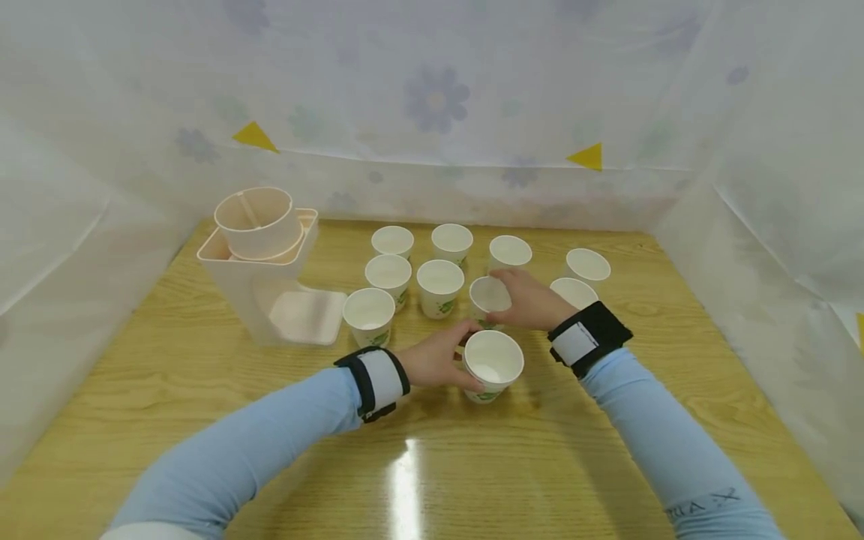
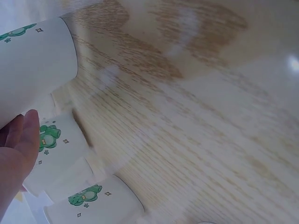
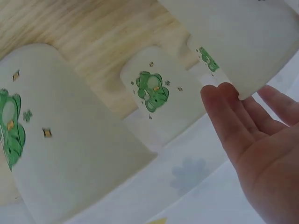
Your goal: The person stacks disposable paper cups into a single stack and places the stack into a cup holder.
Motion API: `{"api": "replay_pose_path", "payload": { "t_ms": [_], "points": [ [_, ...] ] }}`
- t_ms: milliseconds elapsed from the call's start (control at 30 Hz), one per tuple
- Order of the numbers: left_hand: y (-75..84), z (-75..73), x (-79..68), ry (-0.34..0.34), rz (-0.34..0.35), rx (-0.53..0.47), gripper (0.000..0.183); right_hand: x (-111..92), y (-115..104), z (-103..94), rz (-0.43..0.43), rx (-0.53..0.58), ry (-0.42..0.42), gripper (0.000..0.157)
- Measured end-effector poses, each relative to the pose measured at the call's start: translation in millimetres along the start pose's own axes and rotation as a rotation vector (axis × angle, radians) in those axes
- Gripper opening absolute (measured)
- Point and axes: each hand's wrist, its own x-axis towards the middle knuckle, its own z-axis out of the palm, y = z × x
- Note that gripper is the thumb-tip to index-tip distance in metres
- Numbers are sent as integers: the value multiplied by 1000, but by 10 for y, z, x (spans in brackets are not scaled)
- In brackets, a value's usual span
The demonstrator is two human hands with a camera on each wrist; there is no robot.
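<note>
My left hand (image 1: pixel 437 358) holds a white paper cup (image 1: pixel 494 367) from its left side, at the front of a group of cups. Just behind it, my right hand (image 1: pixel 533 301) grips the rim of another white paper cup (image 1: pixel 489 296) from the right. In the left wrist view, the fingers (image 2: pixel 29 135) lie against the wall of the held cup (image 2: pixel 37 65). The right wrist view shows curved fingers (image 3: pixel 224 112) at the rim of their cup (image 3: pixel 247 42). Green cartoon figures are printed on the cups.
Several more upright paper cups (image 1: pixel 440 279) stand in rows behind and left of the hands, with two cups (image 1: pixel 589 264) at the right. A cream-coloured dispenser-like stand (image 1: pixel 259 277) with a round top is on the left. White sheeting (image 1: pixel 432 97) surrounds the wooden table (image 1: pixel 304 450).
</note>
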Motion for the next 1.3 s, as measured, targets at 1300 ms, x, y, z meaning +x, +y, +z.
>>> {"api": "replay_pose_path", "payload": {
  "t_ms": [1300],
  "points": [
    [16, -130, 157, -12, -43, 83, 73, -762, -417, -788, -201, -35, 66, 70]
  ]
}}
